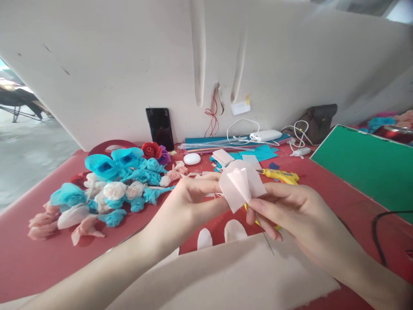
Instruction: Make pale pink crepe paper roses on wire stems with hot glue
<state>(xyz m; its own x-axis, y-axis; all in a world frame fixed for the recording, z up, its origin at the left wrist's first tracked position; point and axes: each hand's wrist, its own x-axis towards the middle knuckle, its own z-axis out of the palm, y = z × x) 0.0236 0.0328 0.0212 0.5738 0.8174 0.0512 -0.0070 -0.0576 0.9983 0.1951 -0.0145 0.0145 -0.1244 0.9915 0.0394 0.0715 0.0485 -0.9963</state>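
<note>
Head view: pale pink paper flower [239, 183] held up between both hands, nearer than the yellow glue gun [281, 175]. Right hand [288, 211] pinches its base; thin wire [268, 243] extends below. Left hand [190, 200] at flower's left edge, fingertips hidden; grip cannot be determined.

Two hands [197, 196] [288, 206], one phone [160, 128], one green board [371, 165]

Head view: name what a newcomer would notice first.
Probably the heap of blue, white and pink flowers on the left of the red table. Next come the pale pink flower piece, held centrally by the left hand and right hand, and the green board at right.
</note>
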